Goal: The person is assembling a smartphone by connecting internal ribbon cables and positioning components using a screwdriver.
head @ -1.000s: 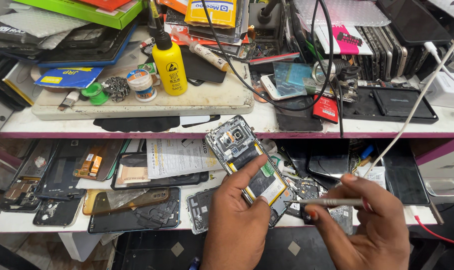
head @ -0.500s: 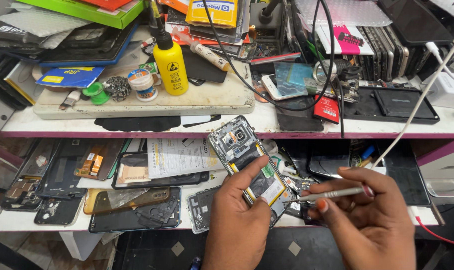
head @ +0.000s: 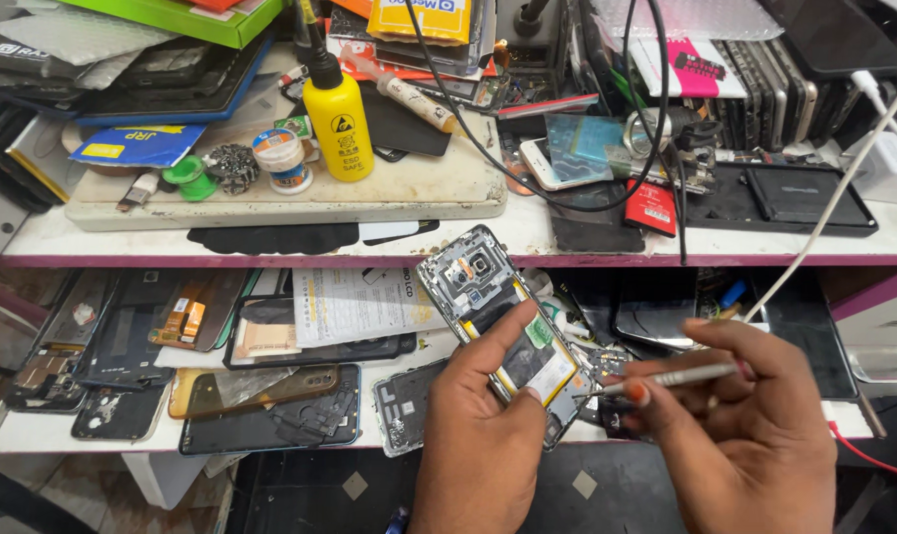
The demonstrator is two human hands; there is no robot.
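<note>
My left hand (head: 483, 435) grips an opened smartphone (head: 498, 326) with its back cover off, showing the camera module, circuit boards and battery. The phone is tilted, its top pointing up and left. My right hand (head: 745, 425) holds a slim silver screwdriver (head: 671, 378) like a pen. Its tip touches the lower right edge of the phone, close to my left fingertips. Both hands hover over the lower shelf.
A yellow squeeze bottle (head: 338, 119) stands on a white board (head: 300, 198) on the upper bench with small tins, cables and stacked phones. The lower shelf (head: 172, 435) holds several dismantled phone frames, screens and a paper sheet (head: 355, 302). A white cable (head: 834, 218) crosses at right.
My right hand has shifted the screwdriver slightly, its tip now lower against the phone's bottom right edge. The left hand and phone have stayed almost still.
</note>
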